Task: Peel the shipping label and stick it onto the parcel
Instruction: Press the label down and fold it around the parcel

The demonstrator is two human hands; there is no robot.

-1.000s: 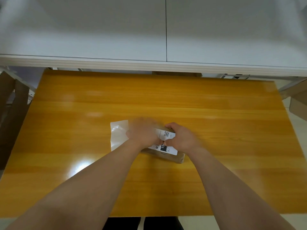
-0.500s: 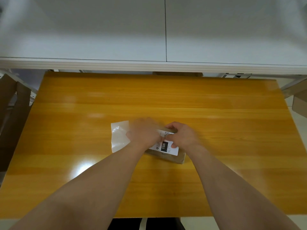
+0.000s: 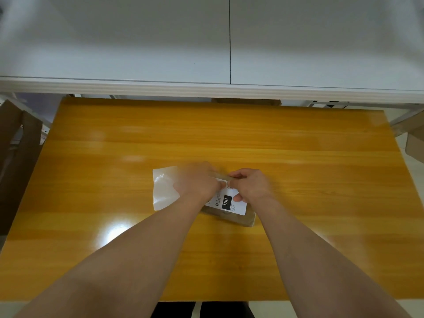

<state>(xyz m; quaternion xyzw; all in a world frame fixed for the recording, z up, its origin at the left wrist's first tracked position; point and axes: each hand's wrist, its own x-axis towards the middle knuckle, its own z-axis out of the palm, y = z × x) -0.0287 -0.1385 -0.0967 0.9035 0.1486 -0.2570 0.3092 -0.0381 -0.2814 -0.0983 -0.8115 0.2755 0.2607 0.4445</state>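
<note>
**A:** Item one, the parcel?

**B:** Parcel (image 3: 247,220): small brown box, flat on the table (image 3: 321,180), near the middle and just in front of the person. Only its near right corner and edge showed. The hands and the label covered the rest.

**A:** Item two, the label?

**B:** Label (image 3: 236,206): white, with a black block reading "15H", lying on the parcel's top face. The near right part looked flat and stuck. The far left part was hidden under the hands. Judged: peeling done, sticking in hand, smoothing left to do.

**A:** Left hand?

**B:** Left hand (image 3: 197,183): back to the camera, blurred, set over the label's left end. I could not tell whether its fingers lay flat or curled. It was likely placed there to press that end down.

**A:** Right hand?

**B:** Right hand (image 3: 251,187): fingers curled over the parcel's far edge, thumb down on the label. It grasped the parcel, probably to stop the box sliding while the label was rubbed on.

**A:** Sundries?

**B:** Liner (image 3: 164,191): glossy, creased, bare sheet, flat on the table just left of the parcel, its right edge hidden behind the left hand. I judge it was set aside because it was spent. Cardboard (image 3: 13,145) stood off the table's left edge, and a white cabinet (image 3: 137,42) ran behind.

**A:** Risk?

**B:** A trapped crease or a lifted corner at the hidden end, if the pressure was uneven.
</note>
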